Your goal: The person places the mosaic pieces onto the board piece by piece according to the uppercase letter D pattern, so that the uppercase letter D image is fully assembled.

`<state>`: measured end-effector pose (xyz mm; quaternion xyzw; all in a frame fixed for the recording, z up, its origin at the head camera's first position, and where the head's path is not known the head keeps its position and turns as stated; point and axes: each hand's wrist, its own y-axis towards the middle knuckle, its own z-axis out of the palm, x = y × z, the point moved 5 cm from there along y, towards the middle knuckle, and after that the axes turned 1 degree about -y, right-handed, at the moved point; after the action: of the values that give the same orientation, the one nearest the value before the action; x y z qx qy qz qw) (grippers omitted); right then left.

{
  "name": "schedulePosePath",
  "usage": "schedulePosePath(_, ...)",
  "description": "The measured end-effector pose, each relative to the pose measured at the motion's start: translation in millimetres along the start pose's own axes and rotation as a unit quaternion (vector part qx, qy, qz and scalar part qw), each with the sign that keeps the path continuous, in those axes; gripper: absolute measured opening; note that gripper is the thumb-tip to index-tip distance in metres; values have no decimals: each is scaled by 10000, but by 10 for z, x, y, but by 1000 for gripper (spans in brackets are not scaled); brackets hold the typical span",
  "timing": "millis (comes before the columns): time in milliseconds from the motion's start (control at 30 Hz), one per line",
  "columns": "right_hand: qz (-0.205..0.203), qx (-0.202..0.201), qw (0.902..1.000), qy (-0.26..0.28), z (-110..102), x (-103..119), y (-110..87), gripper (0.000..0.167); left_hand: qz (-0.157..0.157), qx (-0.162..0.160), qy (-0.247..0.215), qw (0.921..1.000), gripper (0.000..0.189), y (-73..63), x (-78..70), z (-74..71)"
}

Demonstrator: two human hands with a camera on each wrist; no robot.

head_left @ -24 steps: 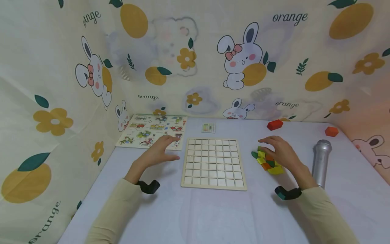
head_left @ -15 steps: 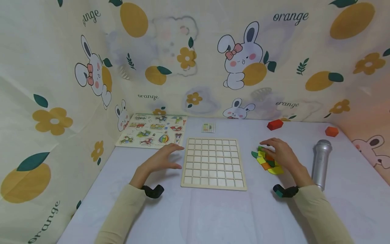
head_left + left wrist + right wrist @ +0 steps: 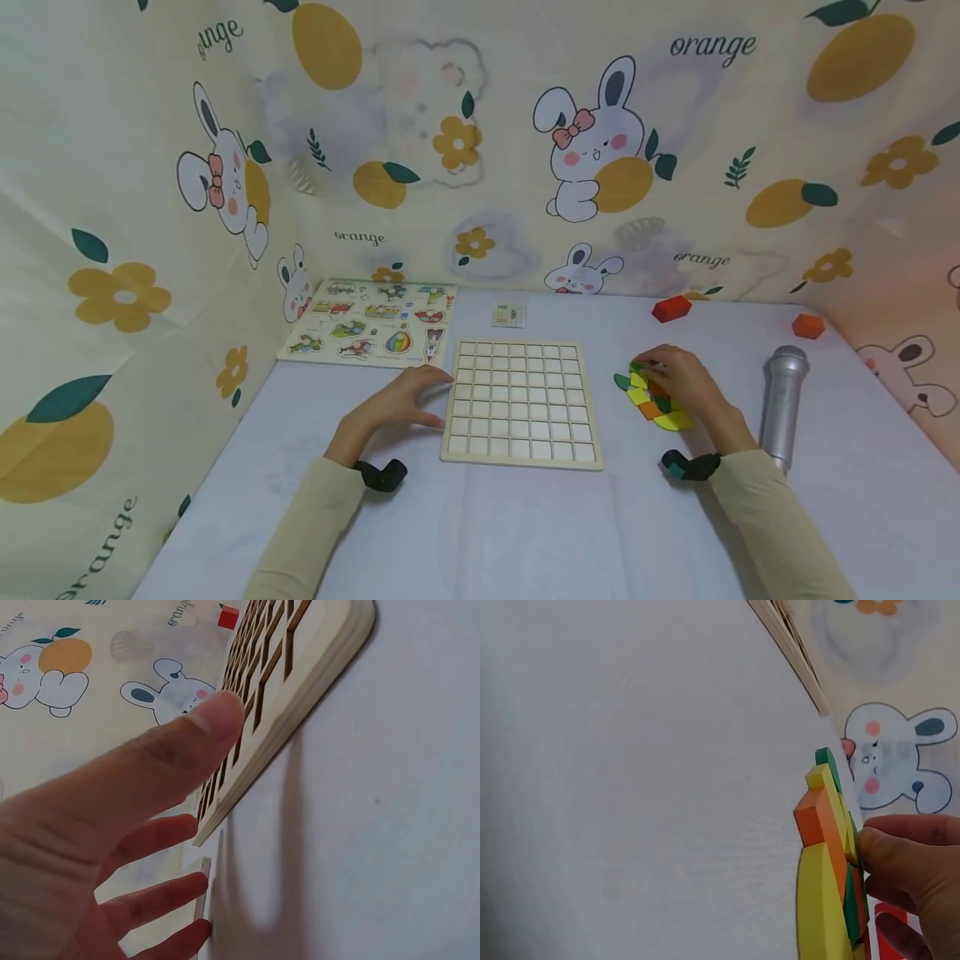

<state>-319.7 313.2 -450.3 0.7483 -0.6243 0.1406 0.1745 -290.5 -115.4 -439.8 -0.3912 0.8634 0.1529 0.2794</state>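
Note:
A light wooden board (image 3: 522, 463) with a grid of square cells lies in the middle of the table. My left hand (image 3: 390, 408) is at its left edge, thumb and fingers spread apart; in the left wrist view, the thumb (image 3: 214, 720) overlaps the grid and nothing is held. To the right of the board is a cluster of small wooden blocks (image 3: 647, 410), green, yellow and orange. My right hand (image 3: 686, 383) is over its far side, with fingertips at a green block (image 3: 636, 367). In the right wrist view, the thumb (image 3: 889, 855) meets the blocks; whether it pinches one is hidden.
A picture puzzle board (image 3: 360, 325) lies at the back left, with a small printed card (image 3: 509, 314) beside it. Two red blocks, one nearer (image 3: 671, 309) and one farther right (image 3: 807, 326), sit at the back. A silver microphone (image 3: 783, 408) lies at the right.
My left hand has moved right and closer to me, up to the grid board's edge. My right hand has lowered onto the blocks, its fingers drawing closer together.

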Motion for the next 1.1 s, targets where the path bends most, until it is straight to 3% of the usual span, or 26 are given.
schedulePosePath(267,-73,72,9999,59,1,2,4,25,30,37,196,9998,71,11,26,41)
schedulePosePath(667,158,230,9995,131,32,-31,32,29,-47,51,557,9984,77,36,31,69)
schedulePosePath(933,26,21,10000,32,28,-26,31,29,-217,167,562,9980,78,43,23,77)
schedulePosePath(1100,-363,-350,9985,191,29,100,67,27,-225,174,656,9974,79,46,0,68)
